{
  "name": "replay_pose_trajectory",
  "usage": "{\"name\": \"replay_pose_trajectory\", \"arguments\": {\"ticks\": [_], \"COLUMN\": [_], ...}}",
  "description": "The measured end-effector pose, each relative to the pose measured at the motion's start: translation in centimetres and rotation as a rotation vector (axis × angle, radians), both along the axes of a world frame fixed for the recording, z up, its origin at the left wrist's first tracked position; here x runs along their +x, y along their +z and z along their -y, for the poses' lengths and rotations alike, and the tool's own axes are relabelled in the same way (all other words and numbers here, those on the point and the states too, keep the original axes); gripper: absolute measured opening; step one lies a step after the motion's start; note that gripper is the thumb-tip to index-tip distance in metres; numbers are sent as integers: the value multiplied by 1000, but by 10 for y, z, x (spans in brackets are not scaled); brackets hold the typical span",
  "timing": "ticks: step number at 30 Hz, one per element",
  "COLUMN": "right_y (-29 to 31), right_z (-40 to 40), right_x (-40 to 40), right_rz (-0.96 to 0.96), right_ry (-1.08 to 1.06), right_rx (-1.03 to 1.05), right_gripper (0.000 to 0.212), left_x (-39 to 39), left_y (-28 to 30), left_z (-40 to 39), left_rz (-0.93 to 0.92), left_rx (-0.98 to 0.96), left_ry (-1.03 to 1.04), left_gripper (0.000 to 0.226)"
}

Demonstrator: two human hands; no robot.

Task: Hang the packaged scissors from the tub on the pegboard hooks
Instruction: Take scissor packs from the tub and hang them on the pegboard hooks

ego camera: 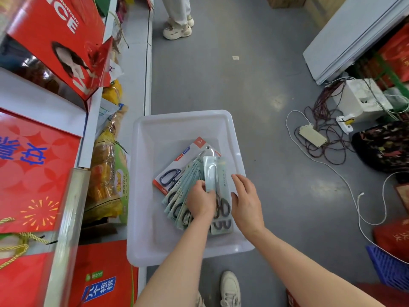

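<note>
Grey shop floor fills the head view, with shelving of red gift boxes and snack bags along our left side and a tangle of cables off to the right. At the foot of the shelving sits a white plastic tub, and both our hands are down inside it.

Our left hand presses on a fanned stack of pale green packaged scissors, its fingers curled over the left edge of the topmost pack (the one lying nearly straight up the frame). We cannot tell whether this is a firm pinch or only a resting touch. Our right hand lies just beside the same pack on its right edge, fingers loosely spread and slightly bent, holding nothing that we can see.

Under the fan, reaching toward the tub's far left, lies a larger red-and-white carded pair of scissors with dark handles. Beyond these packs, the tub's floor is bare white plastic.

At the top of the frame another person's legs and pale shoes stand in the aisle.
</note>
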State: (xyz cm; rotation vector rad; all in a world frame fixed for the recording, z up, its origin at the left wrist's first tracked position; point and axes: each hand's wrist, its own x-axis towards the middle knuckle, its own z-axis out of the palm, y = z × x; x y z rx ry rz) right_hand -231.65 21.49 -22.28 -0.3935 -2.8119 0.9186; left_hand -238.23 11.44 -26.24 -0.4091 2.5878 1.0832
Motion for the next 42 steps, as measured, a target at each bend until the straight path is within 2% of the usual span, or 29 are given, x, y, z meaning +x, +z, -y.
{"name": "replay_pose_trajectory", "arguments": {"ticks": [2, 5, 8, 10, 11, 12, 14, 15, 18, 21, 30, 33, 36, 42], "right_y": [6, 18, 32, 39, 41, 43, 46, 47, 48, 50, 48, 48, 50, 65], "right_z": [5, 11, 8, 3, 1, 0, -2, -4, -9, -15, -27, -27, -23, -4], "right_x": [-5, -18, -27, -28, -26, -25, -21, -20, -15, -10, -1, 0, 0, -5], "right_rz": [78, 189, 183, 169, 162, 150, 130, 120, 69, 26, 19, 38, 56, 76], "right_ry": [-29, -155, -347, -412, -420, -422, -424, -430, -480, -509, -537, -539, -534, -502], "right_rx": [-124, -336, -550, -598, -605, -613, -617, -614, -599, -600, -604, -601, -595, -663], "right_gripper": [51, 56, 41, 31, 29, 27, 28, 28, 27, 27, 29, 28, 27, 27], "left_x": [-1, 0, 1, 4, 6, 8, 13, 16, 19, 16, 13, 12, 10, -2], "left_y": [8, 23, 39, 36, 27, 18, 8, 4, 8, 2, -5, -3, 3, 41], "left_z": [16, 31, 34, 35, 35, 34, 28, 23, 1, -15, -26, -24, -17, 21], "left_rz": [-2, 60, 160, 200, 184, 143, 72, 45, 26, 34, 33, 45, 56, -19], "left_rx": [212, 646, 810, 856, 790, 615, 138, -26, -248, -389, -371, -327, -129, 354], "left_ry": [73, 135, 41, 118, 186, 201, 27, -66, -221, -284, -144, -153, -10, 302], "left_gripper": [10, 20, 17, 18, 20, 18, 16, 22, 36, 47, 47, 27, 8, 16]}}
